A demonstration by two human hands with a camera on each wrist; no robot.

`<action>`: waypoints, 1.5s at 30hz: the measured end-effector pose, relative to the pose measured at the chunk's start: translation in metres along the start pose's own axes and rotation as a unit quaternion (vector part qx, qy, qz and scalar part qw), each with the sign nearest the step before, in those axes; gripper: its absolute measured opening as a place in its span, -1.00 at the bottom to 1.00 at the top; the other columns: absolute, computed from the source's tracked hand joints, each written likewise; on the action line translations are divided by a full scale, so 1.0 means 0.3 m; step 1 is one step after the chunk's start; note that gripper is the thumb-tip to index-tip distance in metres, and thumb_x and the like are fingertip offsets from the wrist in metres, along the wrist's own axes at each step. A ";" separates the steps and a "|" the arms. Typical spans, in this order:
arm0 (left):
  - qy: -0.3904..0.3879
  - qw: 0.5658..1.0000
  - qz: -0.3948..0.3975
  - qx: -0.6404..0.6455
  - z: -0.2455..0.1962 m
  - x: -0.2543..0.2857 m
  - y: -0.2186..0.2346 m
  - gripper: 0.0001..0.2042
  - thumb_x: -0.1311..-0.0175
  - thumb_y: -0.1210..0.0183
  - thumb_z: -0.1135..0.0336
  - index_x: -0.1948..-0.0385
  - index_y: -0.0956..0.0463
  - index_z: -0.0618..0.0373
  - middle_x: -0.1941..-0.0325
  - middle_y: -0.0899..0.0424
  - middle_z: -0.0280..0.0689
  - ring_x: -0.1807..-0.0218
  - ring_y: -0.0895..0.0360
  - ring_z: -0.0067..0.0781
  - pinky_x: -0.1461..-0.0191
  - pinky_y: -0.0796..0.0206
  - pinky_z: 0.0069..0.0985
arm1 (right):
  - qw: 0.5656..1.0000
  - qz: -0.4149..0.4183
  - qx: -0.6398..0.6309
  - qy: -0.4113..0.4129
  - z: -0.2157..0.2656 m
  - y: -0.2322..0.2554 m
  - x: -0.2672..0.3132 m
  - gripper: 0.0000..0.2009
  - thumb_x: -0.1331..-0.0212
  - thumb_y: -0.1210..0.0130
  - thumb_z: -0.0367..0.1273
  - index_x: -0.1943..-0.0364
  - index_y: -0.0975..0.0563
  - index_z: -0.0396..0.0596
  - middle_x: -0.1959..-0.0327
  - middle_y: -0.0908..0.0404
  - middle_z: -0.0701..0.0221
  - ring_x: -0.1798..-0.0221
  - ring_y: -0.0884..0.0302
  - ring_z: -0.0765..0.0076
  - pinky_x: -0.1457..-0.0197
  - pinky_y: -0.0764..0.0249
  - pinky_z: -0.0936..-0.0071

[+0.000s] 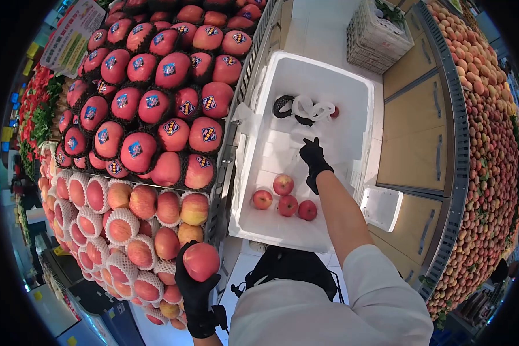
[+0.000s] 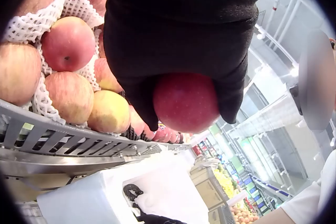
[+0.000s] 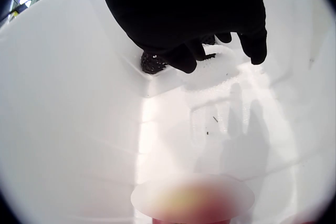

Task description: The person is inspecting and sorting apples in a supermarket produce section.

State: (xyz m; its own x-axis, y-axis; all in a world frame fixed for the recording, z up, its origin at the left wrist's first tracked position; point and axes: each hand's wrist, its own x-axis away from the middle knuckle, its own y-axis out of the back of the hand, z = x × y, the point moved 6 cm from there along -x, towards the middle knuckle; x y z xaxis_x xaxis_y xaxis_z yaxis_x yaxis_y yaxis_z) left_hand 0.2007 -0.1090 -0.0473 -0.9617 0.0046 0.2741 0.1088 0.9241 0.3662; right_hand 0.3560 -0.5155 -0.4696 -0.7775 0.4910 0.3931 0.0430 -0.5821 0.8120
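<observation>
A black-gloved left hand [image 1: 197, 291] grips a red apple [image 1: 201, 262] beside the shelf of net-wrapped apples; the left wrist view shows the apple [image 2: 186, 102] between the thumb and fingers of that hand [image 2: 178, 35]. The gloved right hand [image 1: 313, 163] is over the white foam box [image 1: 323, 245], its fingers extended and nothing in them. In the right wrist view the hand [image 3: 194, 19] hangs above the box floor, near black netting [image 3: 153, 63]. Several apples [image 1: 287, 205] lie at the near end of the box, and white foam netting [image 1: 312, 108] at the far end.
Dark-netted apples with stickers [image 1: 151, 106] fill the upper left shelf, above foam-netted apples [image 1: 121, 225]. A metal shelf edge [image 1: 228, 155] runs along the box's left side. Right of it are drawers [image 1: 412, 147], a foam lid [image 1: 382, 208] and a white crate [image 1: 376, 37].
</observation>
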 end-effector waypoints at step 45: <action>-0.087 0.995 -0.057 -0.012 0.011 0.167 0.122 -0.16 0.32 -0.48 0.46 -0.20 -0.29 0.21 -0.12 -0.48 -0.21 -0.15 -0.43 -0.28 -0.25 -0.30 -0.36 | 0.952 -0.200 -0.211 0.098 0.101 0.321 0.295 -0.77 0.14 -0.08 -0.49 0.32 -0.65 -0.08 0.30 -0.69 0.21 0.16 -0.63 0.11 0.00 -0.51 0.34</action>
State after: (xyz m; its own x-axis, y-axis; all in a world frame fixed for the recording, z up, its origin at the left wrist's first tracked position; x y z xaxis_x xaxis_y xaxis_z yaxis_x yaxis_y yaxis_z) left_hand 0.1556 -0.0736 -0.0232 -0.9968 -0.0315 0.0729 0.0008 0.9134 0.4070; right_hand 0.3104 -0.5084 -0.3434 -0.7823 0.6221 -0.0322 -0.5050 -0.6031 0.6175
